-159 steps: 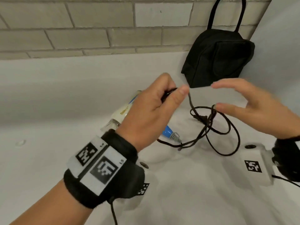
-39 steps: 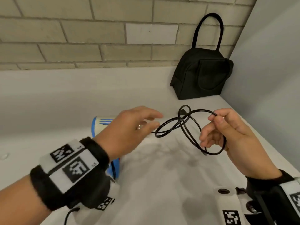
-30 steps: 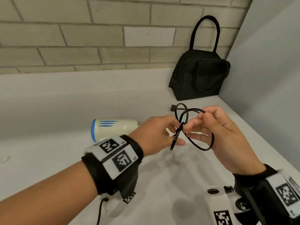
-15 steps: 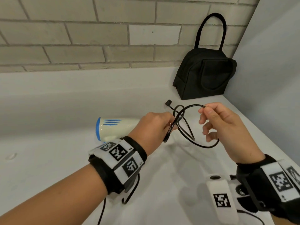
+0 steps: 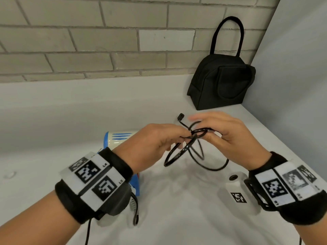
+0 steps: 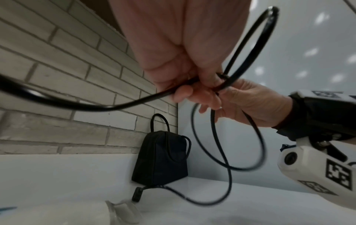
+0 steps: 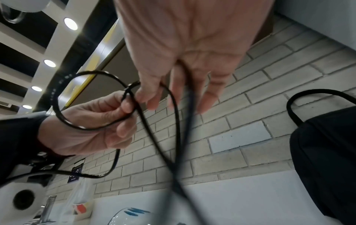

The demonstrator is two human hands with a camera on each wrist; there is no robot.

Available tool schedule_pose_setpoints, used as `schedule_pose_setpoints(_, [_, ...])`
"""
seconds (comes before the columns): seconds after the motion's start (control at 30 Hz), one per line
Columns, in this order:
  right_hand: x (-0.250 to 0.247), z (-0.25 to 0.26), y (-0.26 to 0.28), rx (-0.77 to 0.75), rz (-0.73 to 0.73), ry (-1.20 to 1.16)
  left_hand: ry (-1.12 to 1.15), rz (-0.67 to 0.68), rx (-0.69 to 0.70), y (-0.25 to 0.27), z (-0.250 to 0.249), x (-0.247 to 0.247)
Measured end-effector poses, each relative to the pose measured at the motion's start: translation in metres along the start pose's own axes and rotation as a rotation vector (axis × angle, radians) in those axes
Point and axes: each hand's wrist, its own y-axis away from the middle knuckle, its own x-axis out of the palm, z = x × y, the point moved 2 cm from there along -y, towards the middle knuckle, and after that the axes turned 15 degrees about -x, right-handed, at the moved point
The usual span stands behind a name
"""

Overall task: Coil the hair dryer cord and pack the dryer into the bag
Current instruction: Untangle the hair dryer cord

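Observation:
The black cord [image 5: 184, 150] is gathered in loops held above the counter between my two hands. My left hand [image 5: 184, 137] pinches the bundle where the loops cross, fingers curled round it [image 6: 202, 82]. My right hand [image 5: 207, 131] meets it from the right; a strand runs between its fingers [image 7: 181, 91], with the thumb under the bundle. The plug [image 5: 180, 116] sticks up just behind the hands. The white and blue hair dryer [image 5: 118, 138] lies on the counter, half hidden by my left wrist. The black bag [image 5: 223, 85] stands upright in the back right corner.
The white counter [image 5: 177, 209] ends at a brick wall [image 5: 88, 41] behind and a grey side wall [image 5: 292, 68] on the right. The cord's lower loop hangs just above the counter.
My right hand has swung left from holding a loop apart and now meets my left hand at the bundle. The loops hang closer together and the dryer has stayed put.

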Motion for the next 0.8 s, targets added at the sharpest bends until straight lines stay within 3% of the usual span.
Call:
schedule_pose_setpoints(0.1, [-0.002,-0.003,-0.001,0.236,0.004,-0.281,0.181,-0.117,-0.054,0.006,0.006,-0.006])
schedule_pose_setpoints(0.27, [-0.006,-0.019,0.009,0.533,-0.174,-0.525,0.475,-0.395,-0.202,0.013,0.019,-0.017])
schedule_pose_setpoints(0.37, [-0.009,-0.036,0.026,0.749,-0.356,-0.622,0.679,-0.534,-0.288,0.018,0.027,-0.029])
schedule_pose_setpoints(0.47, [-0.005,-0.049,0.043,0.925,-0.343,-0.587,0.801,-0.562,-0.265,0.019,0.028,-0.037])
schedule_pose_setpoints(0.57, [-0.002,-0.054,0.054,1.005,-0.356,-0.510,0.950,-0.573,-0.228,0.017,0.026,-0.046])
schedule_pose_setpoints(0.8, [-0.019,-0.053,0.055,0.980,-0.650,-0.500,0.980,-0.533,-0.218,0.037,0.057,-0.061])
